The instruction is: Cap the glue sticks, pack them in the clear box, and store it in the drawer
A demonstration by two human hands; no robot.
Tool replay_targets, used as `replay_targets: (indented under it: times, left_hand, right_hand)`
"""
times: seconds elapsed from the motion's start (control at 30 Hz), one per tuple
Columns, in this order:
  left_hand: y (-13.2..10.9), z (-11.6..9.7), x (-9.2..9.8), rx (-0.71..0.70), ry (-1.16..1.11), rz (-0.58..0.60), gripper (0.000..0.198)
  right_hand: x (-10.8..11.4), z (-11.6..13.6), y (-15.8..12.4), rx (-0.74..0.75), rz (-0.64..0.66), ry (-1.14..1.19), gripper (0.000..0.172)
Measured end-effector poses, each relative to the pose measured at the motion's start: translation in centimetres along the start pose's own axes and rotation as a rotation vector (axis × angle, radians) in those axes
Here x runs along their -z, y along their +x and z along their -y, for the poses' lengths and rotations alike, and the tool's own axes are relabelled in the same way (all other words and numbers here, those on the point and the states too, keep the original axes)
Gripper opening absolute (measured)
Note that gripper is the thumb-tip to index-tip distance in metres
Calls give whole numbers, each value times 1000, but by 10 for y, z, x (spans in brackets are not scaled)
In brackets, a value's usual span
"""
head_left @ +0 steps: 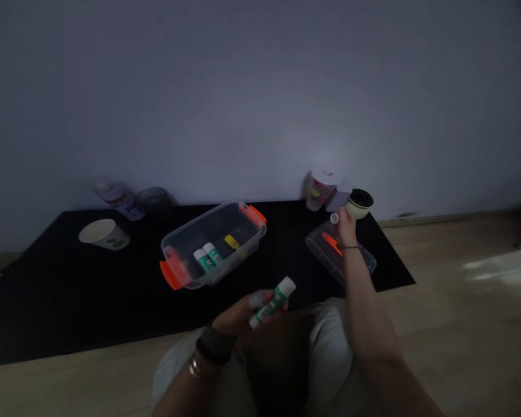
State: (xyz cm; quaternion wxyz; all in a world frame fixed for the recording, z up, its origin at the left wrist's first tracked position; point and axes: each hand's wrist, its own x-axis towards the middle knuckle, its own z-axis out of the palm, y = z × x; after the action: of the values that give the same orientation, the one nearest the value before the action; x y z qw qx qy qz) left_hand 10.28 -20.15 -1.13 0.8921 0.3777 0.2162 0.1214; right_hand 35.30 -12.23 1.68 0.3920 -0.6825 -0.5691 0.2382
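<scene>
My left hand [252, 310] is closed around a green and white glue stick [272, 303], held at a tilt just in front of the table edge. Reached out over the right side, my right hand [346, 225] has its fingers closed on a small white round-ended piece [334, 218]; its kind is not clear. Under that wrist lies a clear lid [321, 246] with an orange clip. A clear plastic box [186, 231] with orange handles contains two more green and white glue sticks [209, 258] and a small yellow item [231, 242].
Beyond my right hand stand a pale cup with a dark inside [361, 204], a clear patterned cup [316, 194] and a pale block [337, 198]. At left are a paper cup [106, 234], a dark bowl [153, 200] and a blurred bottle [119, 197]. A wall [243, 104] rises behind the black tabletop [113, 301].
</scene>
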Motion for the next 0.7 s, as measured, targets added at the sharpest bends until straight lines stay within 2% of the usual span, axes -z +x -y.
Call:
replay_targets:
  times: [0.03,0.1,0.2,0.3,0.43,0.53,0.6,0.7]
  left_hand:
    - [0,5,2,-26,9,-57,58]
    - [6,10,7,-144,27,-260,57]
    - [25,9,18,-284,89,-537,58]
    - [41,7,29,-337,178,-692,54]
    - [50,14,40,-276,213,-720,45]
    - [52,19,48,-263,207,-737,49]
    - [54,21,54,-306,233,-753,57]
    - [56,22,58,-405,288,-724,71]
  right_hand:
    - [4,-5,3,-17,-21,-10,31]
    - [0,-12,5,-25,1,-78,28]
    - [-27,-11,0,16,143,-332,18]
    - [-53,-4,-4,79,243,-561,21]
    - [-60,2,-3,120,246,-661,31]
    - [-58,9,-9,111,187,-561,29]
    - [-59,15,-19,83,259,-444,32]
    - [-63,22,-33,75,490,-356,35]
